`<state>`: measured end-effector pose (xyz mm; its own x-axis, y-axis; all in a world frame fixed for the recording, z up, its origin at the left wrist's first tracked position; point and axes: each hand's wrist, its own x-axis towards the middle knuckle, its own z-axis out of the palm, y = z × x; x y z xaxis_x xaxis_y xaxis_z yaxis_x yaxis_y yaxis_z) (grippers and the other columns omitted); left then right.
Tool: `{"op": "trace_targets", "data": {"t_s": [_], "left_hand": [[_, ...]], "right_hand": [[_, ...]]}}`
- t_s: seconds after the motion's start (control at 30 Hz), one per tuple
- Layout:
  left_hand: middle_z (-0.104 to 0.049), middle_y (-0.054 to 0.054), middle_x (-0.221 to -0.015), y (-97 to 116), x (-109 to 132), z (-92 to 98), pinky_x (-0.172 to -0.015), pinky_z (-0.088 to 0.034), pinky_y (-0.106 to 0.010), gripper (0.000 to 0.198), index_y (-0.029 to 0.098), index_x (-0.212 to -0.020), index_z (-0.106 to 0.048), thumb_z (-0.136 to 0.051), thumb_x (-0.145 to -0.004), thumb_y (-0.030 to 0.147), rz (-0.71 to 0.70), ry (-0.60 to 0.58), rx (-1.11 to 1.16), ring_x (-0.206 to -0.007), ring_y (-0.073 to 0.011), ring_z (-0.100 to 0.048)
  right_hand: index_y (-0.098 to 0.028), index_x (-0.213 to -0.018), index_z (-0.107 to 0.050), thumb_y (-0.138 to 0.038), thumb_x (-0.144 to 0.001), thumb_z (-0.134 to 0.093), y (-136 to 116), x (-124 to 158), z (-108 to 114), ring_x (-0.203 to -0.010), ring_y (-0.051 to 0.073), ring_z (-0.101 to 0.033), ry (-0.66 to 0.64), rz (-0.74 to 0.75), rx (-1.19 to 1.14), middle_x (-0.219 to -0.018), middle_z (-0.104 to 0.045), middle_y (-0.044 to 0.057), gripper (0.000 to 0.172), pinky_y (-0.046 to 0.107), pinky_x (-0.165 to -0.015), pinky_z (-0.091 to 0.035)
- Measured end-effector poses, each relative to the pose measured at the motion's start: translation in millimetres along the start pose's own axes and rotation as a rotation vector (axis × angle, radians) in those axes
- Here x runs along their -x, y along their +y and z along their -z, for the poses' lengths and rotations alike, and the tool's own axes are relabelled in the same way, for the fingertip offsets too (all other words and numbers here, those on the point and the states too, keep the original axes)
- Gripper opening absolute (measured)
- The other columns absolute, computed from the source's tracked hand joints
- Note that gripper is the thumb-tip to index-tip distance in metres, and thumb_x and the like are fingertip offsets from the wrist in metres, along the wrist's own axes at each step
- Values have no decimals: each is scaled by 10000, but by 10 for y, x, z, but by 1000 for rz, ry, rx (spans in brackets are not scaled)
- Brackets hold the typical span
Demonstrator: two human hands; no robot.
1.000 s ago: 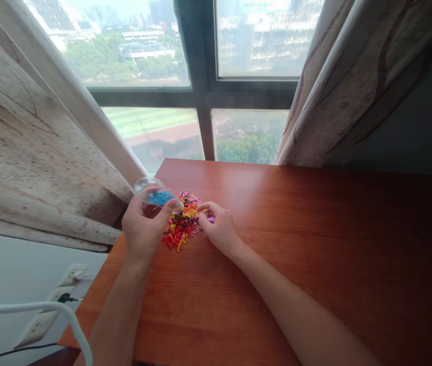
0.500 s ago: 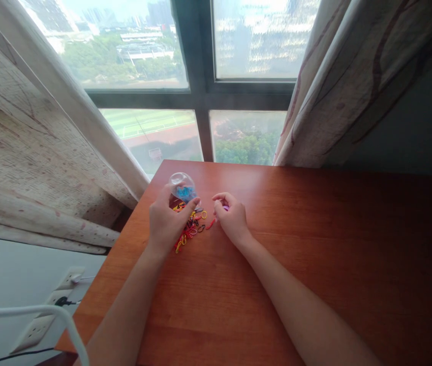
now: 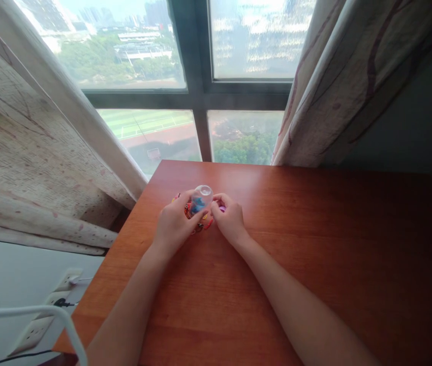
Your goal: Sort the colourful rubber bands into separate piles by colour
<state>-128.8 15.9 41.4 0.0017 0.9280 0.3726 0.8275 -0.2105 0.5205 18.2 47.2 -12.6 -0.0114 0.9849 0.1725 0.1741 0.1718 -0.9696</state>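
My left hand (image 3: pixel 174 223) is closed around a small clear plastic jar (image 3: pixel 203 194), tilted with its base up and away from me. Blue rubber bands (image 3: pixel 197 205) show through its wall. Close beside it, the bent fingers of my right hand (image 3: pixel 230 217) hold a small purple lid (image 3: pixel 222 208), mostly covered by the fingers. Whether the lid touches the jar I cannot tell. Under and around my left hand lie small coloured rubber bands (image 3: pixel 199 228), red, yellow and black, partly hidden by the hand and the jar.
The brown wooden table (image 3: pixel 277 264) stands against a window (image 3: pixel 201 99). Patterned curtains (image 3: pixel 48 127) hang on both sides. At lower left are wall sockets (image 3: pixel 35 333) with plugs and a curved white tube (image 3: pixel 58 311).
My left hand has carried the jar to the right and a little towards me, up to my right hand. The jar now covers more of the rubber bands. My right hand has barely moved.
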Motion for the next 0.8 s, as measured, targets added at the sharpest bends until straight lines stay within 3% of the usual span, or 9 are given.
{"op": "trace_targets", "data": {"t_s": [0.13, 0.27, 0.4, 0.5, 0.6, 0.8], "left_hand": [[-753, -23, -969, -14, 11, -16, -753, -491, -287, 369, 249, -1102, -664, -743, -758, 354, 7, 104, 34, -856, -232, -698], [-755, -25, -994, -36, 28, -13, -776, -516, -305, 389, 266, -1118, -668, -757, -750, 353, 7, 42, 70, -882, -241, -705], [-737, -54, -1060, -68, 21, 80, -899, -533, -342, 429, 221, -1123, -664, -793, -726, 321, 78, 248, 258, -948, -232, -706], [-723, -79, -1104, -109, -28, 175, -929, -544, -368, 483, 194, -1169, -634, -799, -733, 317, 137, 328, 482, -989, -226, -705], [-735, -78, -1045, -171, -125, 223, -901, -565, -363, 468, 172, -1105, -648, -825, -704, 335, 187, 391, 638, -946, -216, -717], [-740, -59, -851, -336, -348, 147, -767, -595, -318, 416, 148, -946, -662, -847, -658, 385, 270, 467, 647, -742, -170, -709]], "right_hand": [[-194, -848, -665, -277, -802, -489, -12, 5, 4, -590, 137, -592, -5, 0, 7, -627, -626, -32, 200, 222, -582, -446], [-196, -846, -663, -271, -801, -489, -10, 6, 2, -602, 136, -601, -11, 3, 12, -644, -632, -30, 195, 219, -591, -451], [-190, -870, -668, -282, -816, -481, -12, 9, 0, -585, 136, -592, -20, 5, 22, -633, -622, -28, 215, 218, -570, -444], [-188, -858, -676, -284, -817, -488, -23, 12, 1, -582, 133, -587, -34, 17, 35, -634, -622, -26, 215, 216, -571, -439], [-191, -841, -685, -275, -809, -498, -32, 15, -1, -590, 129, -584, -41, 31, 52, -654, -636, -23, 207, 213, -579, -437], [-190, -831, -694, -267, -815, -503, -25, 21, -11, -584, 127, -573, -47, 45, 76, -660, -643, -19, 206, 211, -581, -432]]}}
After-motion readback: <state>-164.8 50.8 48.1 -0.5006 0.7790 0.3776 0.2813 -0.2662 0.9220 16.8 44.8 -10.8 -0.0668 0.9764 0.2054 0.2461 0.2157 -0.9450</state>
